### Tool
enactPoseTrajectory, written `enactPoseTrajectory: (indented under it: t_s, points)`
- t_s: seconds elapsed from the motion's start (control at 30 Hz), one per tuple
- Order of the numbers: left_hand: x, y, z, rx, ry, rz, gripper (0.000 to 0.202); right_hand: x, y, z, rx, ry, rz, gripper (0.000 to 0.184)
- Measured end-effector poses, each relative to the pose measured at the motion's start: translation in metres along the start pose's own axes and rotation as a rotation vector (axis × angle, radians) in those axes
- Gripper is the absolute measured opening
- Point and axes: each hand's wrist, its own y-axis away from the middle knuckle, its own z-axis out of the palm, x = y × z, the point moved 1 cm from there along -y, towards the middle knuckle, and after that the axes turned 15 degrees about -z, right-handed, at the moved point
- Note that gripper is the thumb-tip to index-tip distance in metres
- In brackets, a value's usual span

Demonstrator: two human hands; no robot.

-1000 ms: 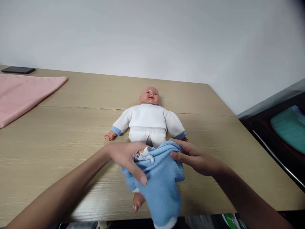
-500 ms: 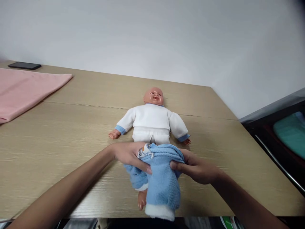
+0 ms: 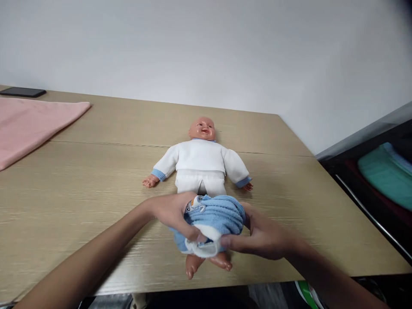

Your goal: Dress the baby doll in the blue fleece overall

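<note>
A baby doll (image 3: 201, 156) lies on its back on the table, head away from me, in a white top with blue cuffs. Over its lower legs my two hands hold a pair of light blue doll pants (image 3: 222, 214), one leg bunched in folds down to its white cuff (image 3: 203, 246). My left hand (image 3: 177, 216) grips the left side, thumb at the cuff opening. On the right side my right hand (image 3: 259, 231) pinches the cuff's edge with its thumb. Both bare doll feet (image 3: 193, 265) show below the cloth. The fingers under the cloth are hidden.
A pink cloth (image 3: 35, 128) lies on the left of the wooden table (image 3: 96, 206), with a black phone (image 3: 23, 92) behind it. The wall rises behind the table. Beyond the right edge is a dark container (image 3: 347, 180) with green cloth (image 3: 386, 174).
The hanging pant leg has been gathered up into folds, bringing its white cuff up between my thumbs. The doll's second foot has come into sight. The view has shifted slightly.
</note>
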Motion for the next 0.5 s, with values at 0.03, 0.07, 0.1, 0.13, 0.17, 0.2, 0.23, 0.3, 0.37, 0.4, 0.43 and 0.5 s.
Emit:
enactPoseTrajectory:
  t_s: [0.03, 0.07, 0.1, 0.13, 0.17, 0.2, 0.23, 0.3, 0.37, 0.4, 0.43, 0.5]
  points:
    - [0.001, 0.000, 0.001, 0.034, -0.009, 0.044, 0.022, 0.003, 0.003, 0.002, 0.024, -0.011, 0.000, 0.041]
    - [0.002, -0.001, 0.002, 0.070, -0.014, 0.086, 0.018, 0.005, 0.007, 0.005, 0.057, -0.005, 0.006, 0.041]
    - [0.003, -0.001, 0.004, 0.109, -0.022, 0.118, 0.015, 0.007, 0.010, 0.009, 0.094, 0.019, 0.013, 0.040]
    - [0.004, -0.002, 0.005, 0.145, -0.037, 0.131, 0.015, 0.009, 0.012, 0.014, 0.130, 0.055, 0.018, 0.039]
    - [0.006, -0.003, 0.007, 0.170, -0.058, 0.127, 0.018, 0.009, 0.014, 0.020, 0.164, 0.096, 0.024, 0.037]
    - [0.008, -0.004, 0.010, 0.184, -0.085, 0.113, 0.023, 0.009, 0.016, 0.026, 0.205, 0.134, 0.034, 0.034]
    - [0.009, -0.005, 0.012, 0.193, -0.117, 0.099, 0.026, 0.010, 0.017, 0.032, 0.251, 0.164, 0.050, 0.030]
    - [0.013, -0.007, 0.017, 0.225, -0.189, 0.081, 0.027, 0.012, 0.017, 0.039, 0.372, 0.224, 0.065, 0.022]
    - [0.016, -0.007, 0.021, 0.271, -0.257, 0.067, 0.027, 0.016, 0.019, 0.039, 0.509, 0.342, 0.041, 0.016]
    - [0.017, -0.007, 0.022, 0.292, -0.287, 0.049, 0.029, 0.019, 0.020, 0.037, 0.561, 0.413, 0.025, 0.018]
    - [0.019, -0.006, 0.023, 0.307, -0.316, 0.022, 0.031, 0.021, 0.022, 0.035, 0.602, 0.477, 0.014, 0.022]
    - [0.022, -0.004, 0.024, 0.326, -0.368, -0.044, 0.035, 0.026, 0.027, 0.029, 0.632, 0.565, 0.038, 0.030]
